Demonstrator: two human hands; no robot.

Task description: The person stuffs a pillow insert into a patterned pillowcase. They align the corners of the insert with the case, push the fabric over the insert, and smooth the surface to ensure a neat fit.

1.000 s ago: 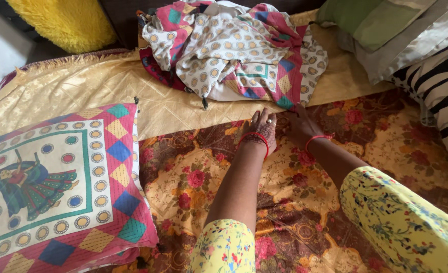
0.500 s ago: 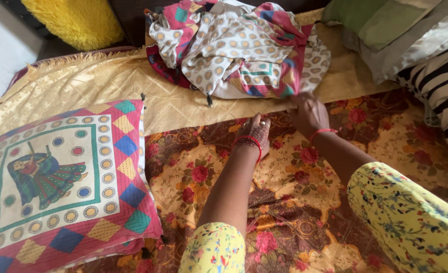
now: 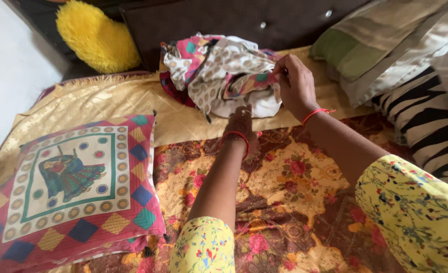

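A crumpled patterned cloth (image 3: 219, 71), cream with round dots and pink, teal and blue patches, lies in a heap at the upper centre of the frame, on a yellow bedspread (image 3: 102, 98) against a dark padded headboard (image 3: 208, 20). The person's right hand (image 3: 295, 85) is at the right edge of the heap, its fingers curled closed around a fold of the cloth and lifting that fold a little off the pile. The left hand (image 3: 240, 126) sits just below the heap, near the centre of the frame, palm down and fingers spread flat where the bedspread meets a floral bedsheet (image 3: 284, 192); its fingertips reach the lower edge of the cloth, and it grips nothing. Both wrists carry a red thread band, and both arms wear yellow flowered sleeves.

At the lower left lies a square cushion (image 3: 72, 187) with a dancer picture framed by coloured diamonds. A fluffy yellow cushion (image 3: 95, 38) sits at the upper left. A green and grey pillow (image 3: 380, 45) and a black-and-white striped pillow (image 3: 426, 126) fill the right side.
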